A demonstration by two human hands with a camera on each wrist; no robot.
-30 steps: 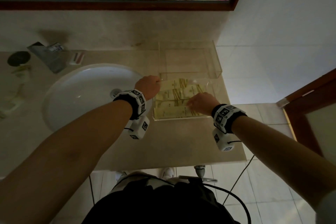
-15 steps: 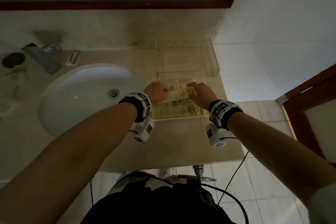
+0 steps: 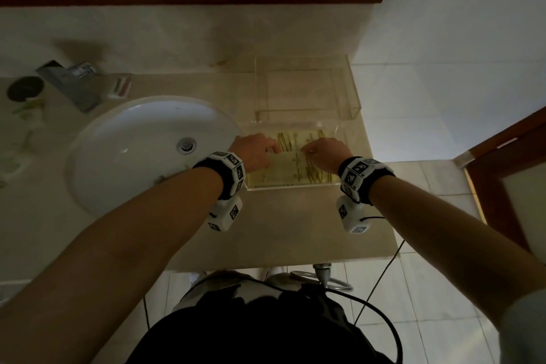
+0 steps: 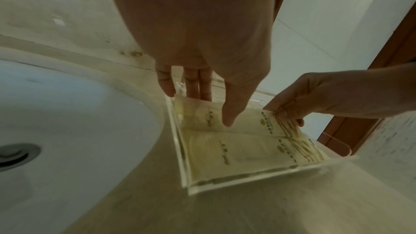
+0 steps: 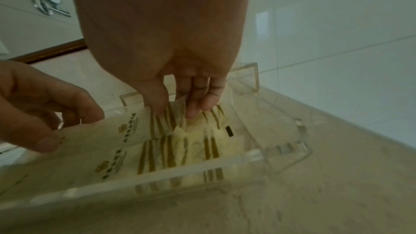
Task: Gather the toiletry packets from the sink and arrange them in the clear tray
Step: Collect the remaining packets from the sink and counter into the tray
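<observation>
A cream toiletry packet with gold stripes is held by its two ends just above the clear tray. My left hand pinches its plain left end, thumb in front and fingers behind the packet. My right hand pinches the striped right end between thumb and fingers. Other packets lie flat in the tray, below the held one. The white sink lies left of the tray, and only its drain shows in the basin.
A second clear acrylic box stands behind the tray against the wall. A chrome faucet and small items sit at the back left of the counter. The counter's front edge is close below my wrists. A wooden door frame is at the right.
My right hand left the packets at the tray's near right and took one packet's striped end. My left hand took the other end. Together they now hold it over the tray's middle.
</observation>
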